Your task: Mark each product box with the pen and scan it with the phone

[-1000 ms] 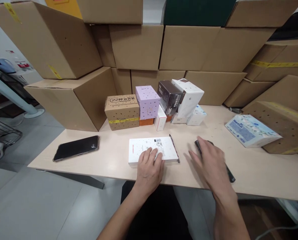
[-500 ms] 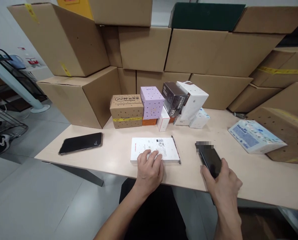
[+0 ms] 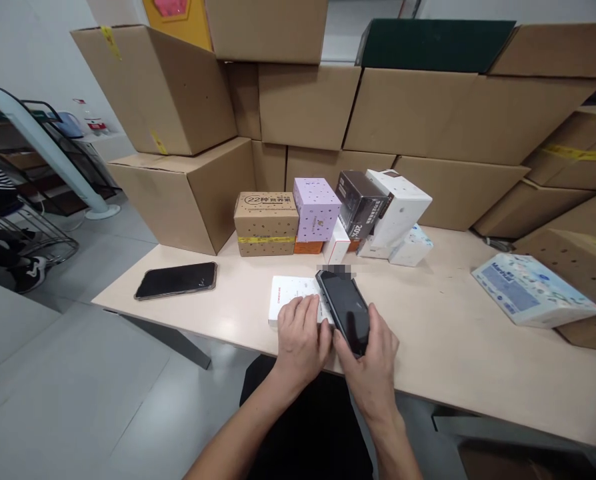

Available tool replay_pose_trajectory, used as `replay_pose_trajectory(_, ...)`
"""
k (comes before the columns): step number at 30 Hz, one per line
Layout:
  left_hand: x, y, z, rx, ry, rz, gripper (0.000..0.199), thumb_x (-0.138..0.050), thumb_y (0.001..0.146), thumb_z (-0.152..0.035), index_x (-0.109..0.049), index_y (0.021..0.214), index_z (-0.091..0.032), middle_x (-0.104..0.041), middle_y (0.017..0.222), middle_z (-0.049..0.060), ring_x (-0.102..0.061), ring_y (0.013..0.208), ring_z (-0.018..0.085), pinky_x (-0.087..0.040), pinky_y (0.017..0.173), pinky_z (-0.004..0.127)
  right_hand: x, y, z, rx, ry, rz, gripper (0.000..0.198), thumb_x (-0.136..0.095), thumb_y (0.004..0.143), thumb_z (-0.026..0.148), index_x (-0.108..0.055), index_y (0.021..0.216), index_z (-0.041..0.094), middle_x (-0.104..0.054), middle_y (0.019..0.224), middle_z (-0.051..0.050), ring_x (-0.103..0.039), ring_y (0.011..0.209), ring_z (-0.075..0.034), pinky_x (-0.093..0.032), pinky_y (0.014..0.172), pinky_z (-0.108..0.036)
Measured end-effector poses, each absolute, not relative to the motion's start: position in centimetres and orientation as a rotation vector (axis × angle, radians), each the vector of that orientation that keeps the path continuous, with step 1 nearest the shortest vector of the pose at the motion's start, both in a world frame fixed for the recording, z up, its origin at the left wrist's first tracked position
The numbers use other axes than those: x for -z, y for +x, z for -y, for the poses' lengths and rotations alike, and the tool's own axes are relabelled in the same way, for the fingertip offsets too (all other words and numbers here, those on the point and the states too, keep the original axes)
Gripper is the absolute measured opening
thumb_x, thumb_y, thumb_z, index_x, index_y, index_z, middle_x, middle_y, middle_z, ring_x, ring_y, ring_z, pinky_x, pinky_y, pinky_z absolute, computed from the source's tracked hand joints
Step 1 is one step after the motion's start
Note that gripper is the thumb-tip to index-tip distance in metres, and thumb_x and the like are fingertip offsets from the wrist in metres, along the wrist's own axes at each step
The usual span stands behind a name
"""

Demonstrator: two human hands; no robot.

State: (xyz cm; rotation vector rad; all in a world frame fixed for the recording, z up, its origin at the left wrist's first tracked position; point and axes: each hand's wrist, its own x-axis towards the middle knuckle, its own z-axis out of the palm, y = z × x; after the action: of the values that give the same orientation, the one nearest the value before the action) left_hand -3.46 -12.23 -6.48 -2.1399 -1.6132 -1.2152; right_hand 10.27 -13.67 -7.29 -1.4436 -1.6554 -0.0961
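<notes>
A flat white box with red lettering lies near the table's front edge, its right part hidden. My left hand presses on its near side, fingers bent together over the top and thumb at the right. Just beside it, my right hand grips a black handheld device shaped like a thick phone. Its screen faces up and its top end is blurred out. The device is held tilted over the box's right half; whether it touches the box I cannot tell.
A black phone lies at the table's left. Behind the white box stand a brown carton, a purple box, a dark brown box and white boxes. A tissue pack leans at the right. Large cartons form a wall behind.
My right hand has carried the black device leftwards, from the bare table to over the white box. My left hand stays on the box. The head view has shifted slightly.
</notes>
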Motion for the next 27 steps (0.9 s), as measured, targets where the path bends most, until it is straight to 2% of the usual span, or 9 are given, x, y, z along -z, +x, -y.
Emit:
replay_pose_trajectory(12, 5.89, -3.37, 12.28, 1.165, -2.226, 1.746, 0.046, -0.051, 0.092, -0.019, -0.048, 0.137, -0.012, -0.065, 0.128, 0.012, -0.052, 0.119, 0.030, -0.039, 0.100, 0.048, 7.98, 9.86, 13.73, 0.125, -1.455, 1.673, 0.075, -0.055, 0.092, 0.052, -0.028, 0.154, 0.018, -0.048, 0.136, -0.023, -0.047, 0.124, -0.037, -0.041, 0.099, -0.059)
replay_pose_trajectory(20, 5.70, -3.37, 12.27, 1.171, -2.239, 1.761, 0.048, -0.050, 0.092, -0.019, -0.046, 0.140, -0.017, -0.065, 0.129, 0.011, -0.053, 0.120, 0.030, -0.040, 0.099, 0.048, 7.86, 9.75, 13.80, 0.139, -1.456, 1.675, 0.076, -0.054, 0.093, 0.052, -0.027, 0.154, 0.018, -0.049, 0.135, -0.024, -0.048, 0.122, -0.037, -0.042, 0.097, -0.060)
replay_pose_trajectory(27, 5.70, -3.41, 12.22, 1.177, -2.239, 1.760, 0.048, -0.051, 0.091, -0.018, -0.047, 0.139, -0.016, -0.065, 0.129, 0.010, -0.052, 0.120, 0.030, -0.039, 0.099, 0.048, 7.69, 9.82, 13.74, 0.130, -1.445, 1.677, 0.076, -0.055, 0.092, 0.052, -0.027, 0.154, 0.018, -0.050, 0.134, -0.023, -0.049, 0.121, -0.036, -0.043, 0.097, -0.059)
